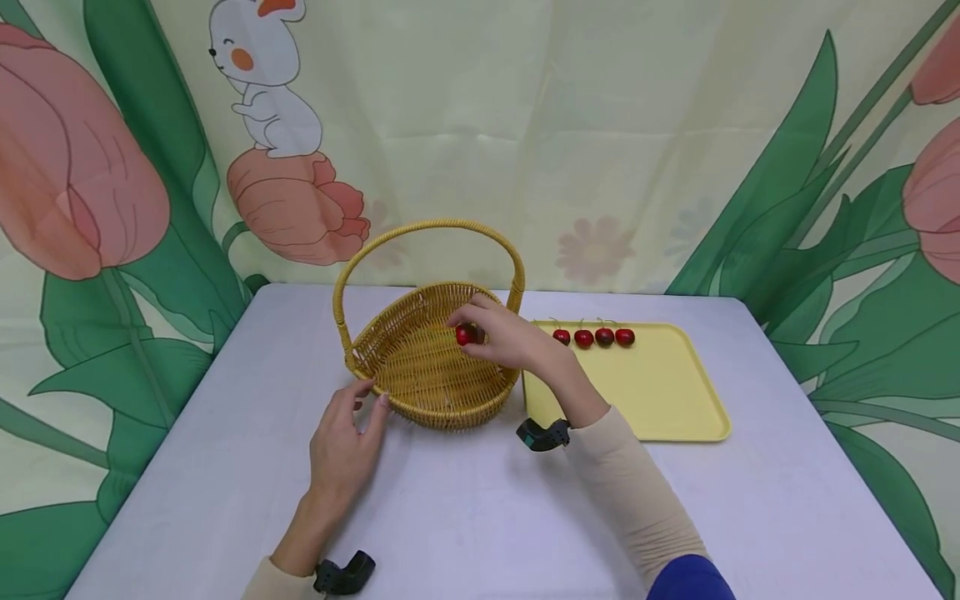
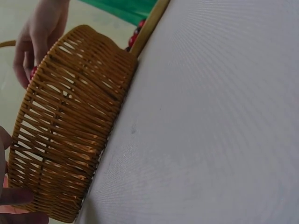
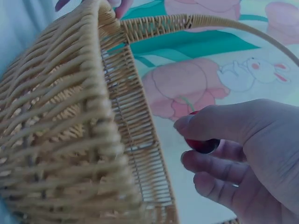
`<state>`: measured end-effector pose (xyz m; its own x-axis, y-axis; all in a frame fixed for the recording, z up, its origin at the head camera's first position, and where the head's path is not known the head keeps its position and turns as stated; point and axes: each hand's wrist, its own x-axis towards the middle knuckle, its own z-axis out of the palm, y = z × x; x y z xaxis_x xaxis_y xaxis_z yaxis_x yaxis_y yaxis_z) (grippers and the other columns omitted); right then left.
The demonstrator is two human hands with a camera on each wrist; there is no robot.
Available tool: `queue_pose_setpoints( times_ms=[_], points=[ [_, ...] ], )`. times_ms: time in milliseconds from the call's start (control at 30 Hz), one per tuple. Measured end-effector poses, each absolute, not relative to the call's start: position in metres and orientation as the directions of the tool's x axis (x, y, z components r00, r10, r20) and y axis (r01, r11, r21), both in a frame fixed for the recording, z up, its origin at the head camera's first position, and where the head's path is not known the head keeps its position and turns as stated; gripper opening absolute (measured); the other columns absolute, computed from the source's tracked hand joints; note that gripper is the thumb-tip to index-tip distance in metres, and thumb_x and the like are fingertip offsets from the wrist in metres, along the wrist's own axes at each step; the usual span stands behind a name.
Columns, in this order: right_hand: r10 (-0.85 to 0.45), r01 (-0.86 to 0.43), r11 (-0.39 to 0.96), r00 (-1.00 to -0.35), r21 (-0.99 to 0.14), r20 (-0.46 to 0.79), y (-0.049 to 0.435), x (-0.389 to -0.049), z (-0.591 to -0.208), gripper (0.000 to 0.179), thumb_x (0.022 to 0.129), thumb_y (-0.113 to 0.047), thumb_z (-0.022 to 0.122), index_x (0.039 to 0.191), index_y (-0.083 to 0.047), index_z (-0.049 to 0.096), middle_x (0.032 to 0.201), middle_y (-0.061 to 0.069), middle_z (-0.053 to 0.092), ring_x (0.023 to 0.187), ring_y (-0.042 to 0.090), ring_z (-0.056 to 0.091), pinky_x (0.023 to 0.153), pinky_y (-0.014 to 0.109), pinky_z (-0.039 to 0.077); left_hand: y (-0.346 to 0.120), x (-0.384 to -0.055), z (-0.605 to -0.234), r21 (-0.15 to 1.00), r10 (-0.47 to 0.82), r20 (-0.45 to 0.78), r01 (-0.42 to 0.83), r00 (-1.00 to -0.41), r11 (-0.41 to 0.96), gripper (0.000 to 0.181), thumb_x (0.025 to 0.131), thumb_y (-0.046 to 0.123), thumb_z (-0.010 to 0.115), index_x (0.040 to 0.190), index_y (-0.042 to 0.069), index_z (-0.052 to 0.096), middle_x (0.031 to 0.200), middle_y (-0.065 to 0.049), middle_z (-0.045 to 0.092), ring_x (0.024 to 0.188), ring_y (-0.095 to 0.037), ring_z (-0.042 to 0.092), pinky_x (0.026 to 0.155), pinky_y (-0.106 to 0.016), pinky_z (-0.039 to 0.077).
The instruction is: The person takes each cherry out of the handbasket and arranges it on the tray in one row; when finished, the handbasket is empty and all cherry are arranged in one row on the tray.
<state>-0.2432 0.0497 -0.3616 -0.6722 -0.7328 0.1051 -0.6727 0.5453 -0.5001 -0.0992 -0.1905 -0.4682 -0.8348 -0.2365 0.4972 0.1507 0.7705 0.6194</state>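
Observation:
My right hand (image 1: 498,333) pinches a dark red cherry (image 1: 467,334) between thumb and fingers above the right side of a woven wicker basket (image 1: 420,367). The same cherry (image 3: 202,145) shows a green stem in the right wrist view. At the basket's front left, my left hand (image 1: 347,442) holds the rim, with thumb outside and fingertips at the edge. The left wrist view shows those fingers (image 2: 16,196) against the woven side. Several more cherries (image 1: 604,337) with stems lie in a row along the back edge of a yellow tray (image 1: 645,392), right of the basket.
The basket's tall arched handle (image 1: 442,223) rises over its opening. A white cloth (image 1: 480,517) covers the table. Behind the table hangs a backdrop (image 1: 480,125) printed with tulips, leaves and a rabbit.

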Motion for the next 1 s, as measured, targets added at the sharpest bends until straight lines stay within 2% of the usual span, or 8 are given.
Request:
queue_pose_setpoints(
  times_ms=[133, 433, 667, 1000],
  points=[
    [-0.723, -0.668, 0.528, -0.677, -0.524, 0.134, 0.062, -0.239, -0.364, 0.027, 0.094, -0.009, 0.066, 0.120, -0.011, 0.065, 0.115, 0.006, 0.054, 0.092, 0.016, 0.058, 0.084, 0.030, 0.054, -0.190, -0.099, -0.469, 0.615, -0.234, 0.497, 0.150, -0.835, 0.774, 0.037, 0.098, 0.031, 0.064, 0.126, 0.007, 0.063, 0.118, -0.010, 0.068, 0.098, -0.030, 0.066, 0.074, -0.047, 0.054],
    [-0.673, -0.628, 0.556, -0.724, -0.545, 0.148, 0.094, -0.228, -0.365, 0.032, 0.092, -0.006, 0.065, 0.123, -0.011, 0.063, 0.113, 0.003, 0.056, 0.090, 0.020, 0.057, 0.076, 0.029, 0.051, -0.191, -0.099, -0.469, 0.614, -0.234, 0.492, 0.143, -0.839, 0.776, 0.037, 0.098, 0.032, 0.063, 0.127, 0.009, 0.063, 0.119, -0.010, 0.068, 0.099, -0.028, 0.065, 0.074, -0.045, 0.054],
    [-0.634, -0.588, 0.563, -0.758, -0.580, 0.153, 0.122, -0.222, -0.367, 0.032, 0.091, -0.004, 0.064, 0.123, -0.008, 0.063, 0.115, 0.005, 0.059, 0.090, 0.023, 0.060, 0.077, 0.036, 0.055, -0.190, -0.099, -0.469, 0.609, -0.231, 0.495, 0.145, -0.838, 0.780, 0.037, 0.098, 0.032, 0.064, 0.127, 0.009, 0.063, 0.120, -0.010, 0.068, 0.099, -0.028, 0.065, 0.071, -0.044, 0.054],
    [-0.546, -0.528, 0.619, -0.821, -0.582, 0.164, 0.158, -0.221, -0.378, 0.033, 0.091, -0.005, 0.068, 0.124, -0.010, 0.064, 0.119, 0.005, 0.061, 0.090, 0.017, 0.059, 0.074, 0.030, 0.053, -0.191, -0.099, -0.468, 0.613, -0.235, 0.489, 0.139, -0.840, 0.778, 0.036, 0.098, 0.032, 0.063, 0.127, 0.011, 0.063, 0.120, -0.010, 0.068, 0.100, -0.029, 0.066, 0.074, -0.046, 0.054]
  ],
)
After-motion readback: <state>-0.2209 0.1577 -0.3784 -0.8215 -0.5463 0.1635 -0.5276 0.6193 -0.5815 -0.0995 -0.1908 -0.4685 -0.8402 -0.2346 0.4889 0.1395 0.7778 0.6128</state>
